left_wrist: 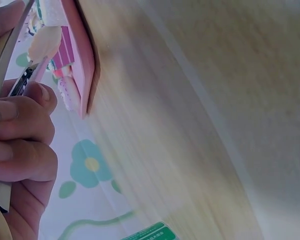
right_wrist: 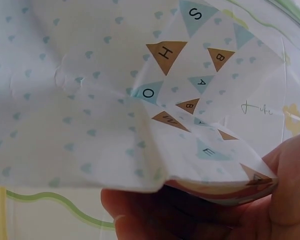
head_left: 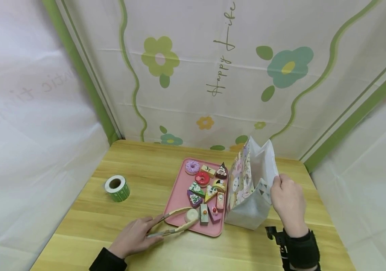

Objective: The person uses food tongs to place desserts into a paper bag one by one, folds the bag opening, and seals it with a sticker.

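Note:
My left hand (head_left: pixel 135 236) holds a pair of tongs (head_left: pixel 181 228) with pale yellowish tips. Those tips lie on both sides of a small white round cake (head_left: pixel 192 215) at the near edge of a pink tray (head_left: pixel 179 192). In the left wrist view, the fingers curl round the tongs' metal arms. My right hand (head_left: pixel 289 201) pinches the upper right rim of a white paper bag (head_left: pixel 247 216), which stands upright against the tray's right side, mouth open. Its printed side (right_wrist: pixel 105 100) shows hearts and lettered pennants in the right wrist view; the bag's inside is mostly hidden.
Several toy sweets crowd the tray's right half, among them a purple donut (head_left: pixel 192 166), a red donut (head_left: pixel 202 179) and a green cake slice (head_left: pixel 196 189). A roll of green labels (head_left: pixel 117 188) stands on the wooden table (head_left: pixel 139 165) at left. Flowered white cloth (head_left: pixel 193 98) hangs behind.

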Motion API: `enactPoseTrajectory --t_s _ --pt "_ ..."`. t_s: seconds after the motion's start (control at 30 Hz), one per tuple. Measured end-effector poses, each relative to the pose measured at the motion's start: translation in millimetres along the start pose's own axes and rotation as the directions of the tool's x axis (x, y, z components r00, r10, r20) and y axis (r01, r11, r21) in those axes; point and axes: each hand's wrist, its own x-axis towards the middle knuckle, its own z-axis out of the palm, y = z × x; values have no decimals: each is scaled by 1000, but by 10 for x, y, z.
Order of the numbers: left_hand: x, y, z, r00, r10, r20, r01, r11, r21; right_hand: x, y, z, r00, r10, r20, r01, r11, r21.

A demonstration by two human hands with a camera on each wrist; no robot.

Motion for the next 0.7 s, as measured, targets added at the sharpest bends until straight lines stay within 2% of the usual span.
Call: enactPoseTrajectory --t_s 0.4,0.7 --pt "-92 -26 -18 998 -26 -56 26 1000 -7 -8 -7 25 1000 18 -17 -18 1000 7" --pt "-134 -50 -63 992 -20 -122 17 1000 -24 -10 -25 34 1000 16 -13 -15 1000 26"
